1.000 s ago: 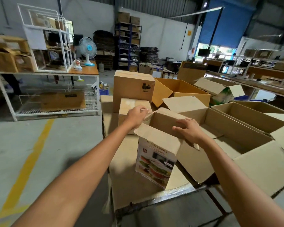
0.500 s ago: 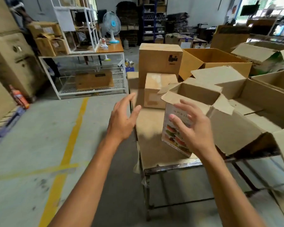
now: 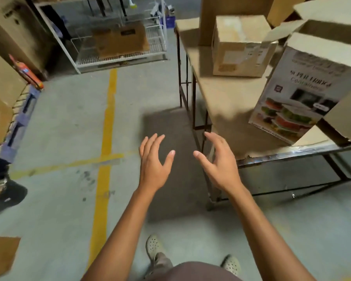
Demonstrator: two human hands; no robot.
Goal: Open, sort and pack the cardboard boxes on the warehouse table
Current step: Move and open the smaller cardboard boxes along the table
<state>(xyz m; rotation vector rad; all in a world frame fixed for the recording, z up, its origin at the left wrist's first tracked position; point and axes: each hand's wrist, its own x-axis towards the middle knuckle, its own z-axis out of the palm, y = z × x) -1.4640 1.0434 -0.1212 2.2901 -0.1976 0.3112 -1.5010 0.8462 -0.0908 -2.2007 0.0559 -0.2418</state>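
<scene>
A printed food-container box [image 3: 298, 98] with its top flaps up stands on the cardboard-covered table [image 3: 227, 102] at the right. Behind it sits a small closed brown box [image 3: 241, 45], with a taller brown box [image 3: 231, 9] further back. My left hand [image 3: 153, 163] and my right hand [image 3: 219, 163] hover over the floor in front of the table's near-left corner. Both have spread, relaxed fingers, hold nothing and touch no box.
A yellow line [image 3: 105, 138] runs along the concrete floor. A white wire rack [image 3: 118, 49] holding flat cardboard stands at the back. Large cartons [image 3: 6, 57] and an orange extinguisher [image 3: 26, 72] are at the left. Another person's leg [image 3: 0, 187] shows at the left edge. My shoes [image 3: 154, 248] are below.
Both hands left the printed box and dropped down and left, off the table. The view tilted down toward the floor and my feet.
</scene>
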